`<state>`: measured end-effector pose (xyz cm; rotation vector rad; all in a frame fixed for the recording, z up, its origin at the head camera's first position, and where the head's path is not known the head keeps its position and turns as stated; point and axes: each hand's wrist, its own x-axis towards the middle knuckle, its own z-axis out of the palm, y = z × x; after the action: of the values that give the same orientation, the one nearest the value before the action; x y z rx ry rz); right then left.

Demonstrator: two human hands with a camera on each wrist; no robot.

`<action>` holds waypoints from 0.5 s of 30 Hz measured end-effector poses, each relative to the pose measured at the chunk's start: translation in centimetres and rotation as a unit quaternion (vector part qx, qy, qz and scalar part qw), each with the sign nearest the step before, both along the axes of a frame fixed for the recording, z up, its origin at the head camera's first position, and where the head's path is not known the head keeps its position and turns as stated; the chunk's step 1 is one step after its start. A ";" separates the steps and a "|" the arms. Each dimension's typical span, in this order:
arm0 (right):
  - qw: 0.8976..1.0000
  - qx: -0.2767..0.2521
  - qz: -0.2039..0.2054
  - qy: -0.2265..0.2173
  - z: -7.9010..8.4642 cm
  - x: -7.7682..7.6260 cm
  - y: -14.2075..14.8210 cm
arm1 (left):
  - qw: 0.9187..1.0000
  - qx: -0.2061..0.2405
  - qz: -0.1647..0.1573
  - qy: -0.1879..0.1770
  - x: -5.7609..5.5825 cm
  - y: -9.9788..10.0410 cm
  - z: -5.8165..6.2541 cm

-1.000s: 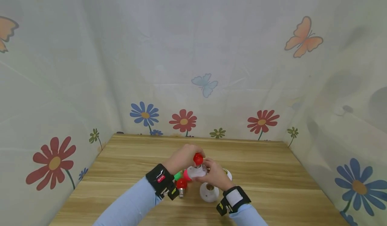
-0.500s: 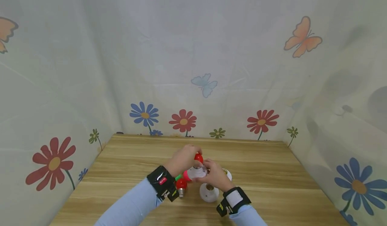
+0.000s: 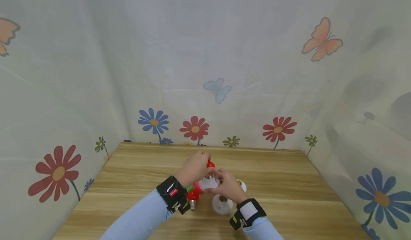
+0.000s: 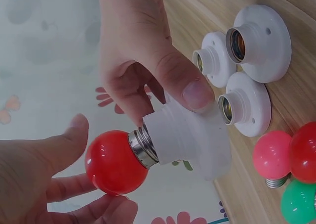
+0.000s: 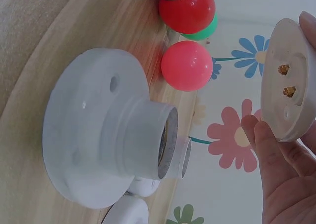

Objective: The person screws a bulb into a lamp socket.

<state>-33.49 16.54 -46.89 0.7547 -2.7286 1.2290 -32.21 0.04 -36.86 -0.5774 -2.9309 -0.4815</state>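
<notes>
My right hand (image 3: pixel 229 188) grips a round white lamp holder (image 4: pixel 192 140), its thumb lying on the base in the left wrist view. The metal screw end of a red light bulb (image 4: pixel 116 162) sits partway into its socket, with some thread showing. Around the bulb's round end is my left hand (image 4: pixel 44 184), its fingers touching the bulb's lower side and its thumb standing off the glass. In the right wrist view the held holder's hollow underside shows two brass screws (image 5: pixel 286 80); the bulb is hidden there.
On the wooden table (image 3: pixel 273 193) stand other white lamp holders (image 4: pixel 264 43), sockets facing up, near the right hand. Loose bulbs lie to their left: a pink one (image 4: pixel 271 155), a red one (image 4: pixel 303 152) and a green one (image 4: pixel 298 204). A flowered curtain (image 3: pixel 160 72) hangs behind.
My left fingers have shifted round the red bulb and its metal thread shows more clearly than half a second ago. The right hand and lamp holder stay nearly still.
</notes>
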 end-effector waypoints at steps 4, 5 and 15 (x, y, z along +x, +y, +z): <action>1.000 -0.001 0.002 0.002 0.0 0.0 0.0 | 1.000 -0.002 -0.001 0.014 0.0 0.1 -0.2; 1.000 -0.003 0.003 0.002 0.1 0.0 0.0 | 1.000 -0.002 -0.002 0.017 0.0 0.1 -0.2; 1.000 -0.011 0.003 -0.010 0.2 -0.1 0.1 | 1.000 0.024 -0.016 0.006 0.0 0.1 -0.1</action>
<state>-33.58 16.65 -46.66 0.7515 -2.7250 1.2736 -32.24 0.12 -37.00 -0.6190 -2.8946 -0.5474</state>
